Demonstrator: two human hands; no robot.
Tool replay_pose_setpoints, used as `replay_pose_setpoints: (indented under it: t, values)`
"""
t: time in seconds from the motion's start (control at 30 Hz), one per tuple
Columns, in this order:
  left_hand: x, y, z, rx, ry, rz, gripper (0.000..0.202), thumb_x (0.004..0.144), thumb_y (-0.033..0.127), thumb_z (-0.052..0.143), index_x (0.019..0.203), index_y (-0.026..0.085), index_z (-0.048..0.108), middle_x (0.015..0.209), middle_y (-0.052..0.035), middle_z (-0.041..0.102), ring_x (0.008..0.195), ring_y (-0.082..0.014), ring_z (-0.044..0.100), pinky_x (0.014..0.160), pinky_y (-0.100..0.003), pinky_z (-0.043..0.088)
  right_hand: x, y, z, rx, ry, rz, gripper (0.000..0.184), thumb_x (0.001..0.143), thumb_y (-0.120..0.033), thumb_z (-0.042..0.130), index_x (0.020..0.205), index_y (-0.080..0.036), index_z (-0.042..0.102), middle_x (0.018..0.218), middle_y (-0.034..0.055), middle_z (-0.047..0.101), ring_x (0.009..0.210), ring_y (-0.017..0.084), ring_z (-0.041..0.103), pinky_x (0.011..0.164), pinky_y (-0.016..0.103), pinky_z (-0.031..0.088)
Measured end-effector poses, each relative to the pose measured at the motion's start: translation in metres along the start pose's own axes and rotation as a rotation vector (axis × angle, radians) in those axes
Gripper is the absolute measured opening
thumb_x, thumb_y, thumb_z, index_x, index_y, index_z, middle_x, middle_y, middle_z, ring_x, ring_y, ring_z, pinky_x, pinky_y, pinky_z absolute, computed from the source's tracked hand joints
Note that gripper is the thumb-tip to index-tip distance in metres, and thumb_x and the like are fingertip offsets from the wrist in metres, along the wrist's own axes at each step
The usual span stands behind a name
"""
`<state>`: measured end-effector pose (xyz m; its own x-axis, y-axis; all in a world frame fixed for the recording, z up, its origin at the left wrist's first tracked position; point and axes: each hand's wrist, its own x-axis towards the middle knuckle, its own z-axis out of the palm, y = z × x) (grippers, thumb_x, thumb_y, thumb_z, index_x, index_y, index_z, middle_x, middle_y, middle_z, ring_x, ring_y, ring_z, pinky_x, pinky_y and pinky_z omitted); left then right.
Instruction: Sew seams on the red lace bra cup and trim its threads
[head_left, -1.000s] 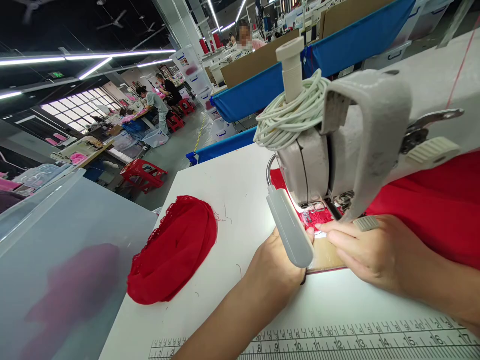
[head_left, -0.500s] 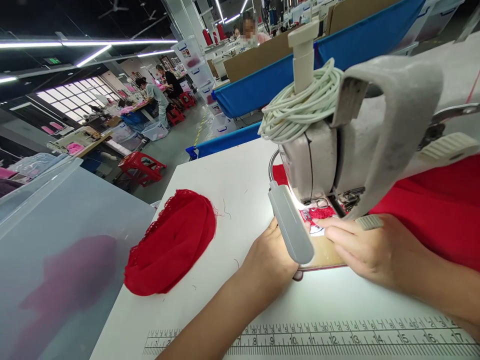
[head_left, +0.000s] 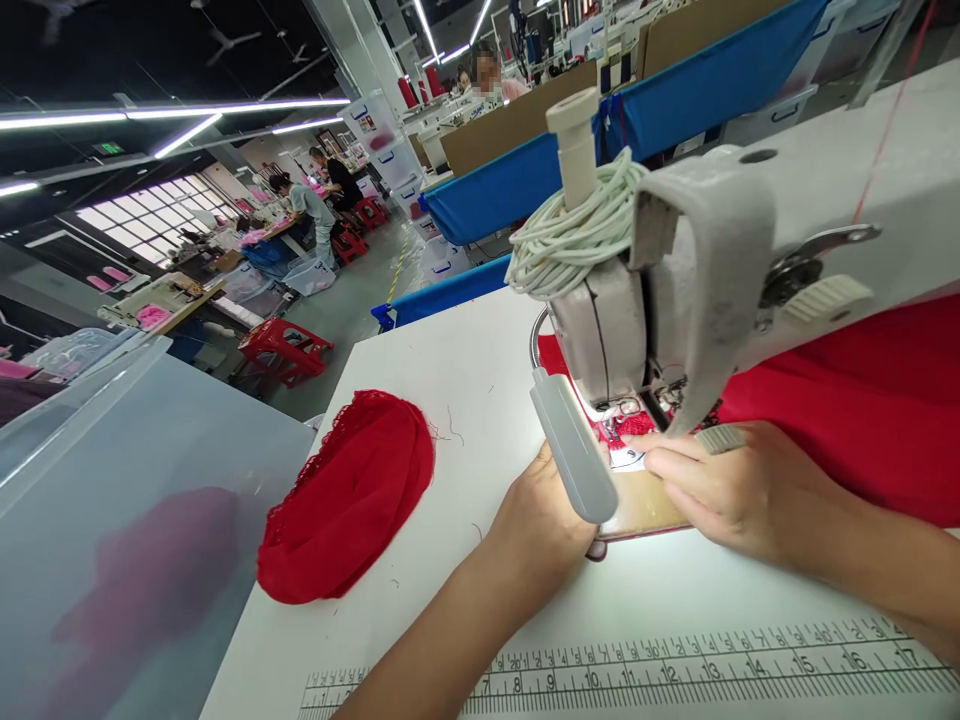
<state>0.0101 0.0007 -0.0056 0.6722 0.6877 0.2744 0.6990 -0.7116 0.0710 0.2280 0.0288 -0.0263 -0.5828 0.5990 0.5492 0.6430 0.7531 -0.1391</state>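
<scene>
My left hand rests on the white table at the sewing machine, its fingers hidden behind the grey lamp arm. My right hand lies flat with its fingers stretched toward the presser foot. The fingertips press on a small red lace piece with a white label under the needle. A large red fabric is heaped behind my right hand, under the machine arm. A separate pile of red lace pieces lies to the left of my left hand, untouched.
A printed ruler strip runs along the table's near edge. A translucent plastic bin stands at the left. A coil of white cord sits on top of the machine. Other people work at distant tables, with red stools in the aisle.
Both hands stay at the presser foot. My right fingertips have crept slightly toward the needle. The view shifted a little.
</scene>
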Motion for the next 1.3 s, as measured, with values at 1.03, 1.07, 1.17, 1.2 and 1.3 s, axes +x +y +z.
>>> replay_pose_setpoints:
  t: [1.03, 1.07, 1.17, 1.2, 1.3]
  values:
    - [0.019, -0.02, -0.001, -0.214, 0.081, -0.185, 0.02, 0.093, 0.014, 0.044, 0.076, 0.018, 0.054, 0.078, -0.0037, 0.059, 0.074, -0.017, 0.054, 0.064, -0.03, 0.05, 0.003, 0.0, 0.0, -0.051, -0.086, 0.017, 0.027, 0.06, 0.0, 0.043, 0.062, -0.024, 0.031, 0.054, -0.0035, 0.029, 0.049, 0.013, 0.021, 0.05, 0.034, 0.009]
    - [0.02, -0.02, 0.0, -0.22, 0.098, -0.17, 0.017, 0.093, 0.013, 0.044, 0.081, 0.017, 0.056, 0.083, -0.0044, 0.06, 0.078, -0.0174, 0.055, 0.067, -0.031, 0.051, 0.003, 0.0, 0.001, -0.055, -0.075, 0.01, 0.027, 0.059, 0.0, 0.042, 0.062, -0.024, 0.031, 0.054, -0.0037, 0.029, 0.048, 0.013, 0.021, 0.05, 0.034, 0.009]
    - [0.02, -0.02, 0.003, -0.233, 0.124, -0.136, 0.016, 0.094, 0.013, 0.043, 0.097, 0.016, 0.058, 0.097, -0.0069, 0.062, 0.089, -0.0185, 0.057, 0.077, -0.033, 0.052, 0.004, 0.0, 0.001, -0.074, -0.052, -0.003, 0.028, 0.06, 0.002, 0.041, 0.061, -0.024, 0.031, 0.054, -0.0036, 0.029, 0.048, 0.013, 0.021, 0.051, 0.034, 0.009]
    - [0.02, -0.021, 0.003, -0.233, 0.126, -0.13, 0.017, 0.095, 0.013, 0.043, 0.099, 0.016, 0.059, 0.097, -0.007, 0.062, 0.09, -0.0185, 0.057, 0.077, -0.033, 0.051, 0.004, 0.0, 0.001, -0.071, -0.048, -0.004, 0.028, 0.061, 0.002, 0.04, 0.061, -0.024, 0.031, 0.054, -0.0036, 0.029, 0.048, 0.013, 0.021, 0.051, 0.034, 0.009]
    - [0.02, -0.022, 0.006, -0.216, 0.122, -0.112, 0.019, 0.094, 0.012, 0.043, 0.09, 0.016, 0.061, 0.091, -0.0066, 0.063, 0.087, -0.0188, 0.057, 0.075, -0.033, 0.051, 0.007, -0.002, -0.002, -0.051, -0.02, -0.007, 0.028, 0.062, 0.003, 0.04, 0.062, -0.024, 0.031, 0.054, -0.0042, 0.027, 0.048, 0.013, 0.02, 0.05, 0.034, 0.009]
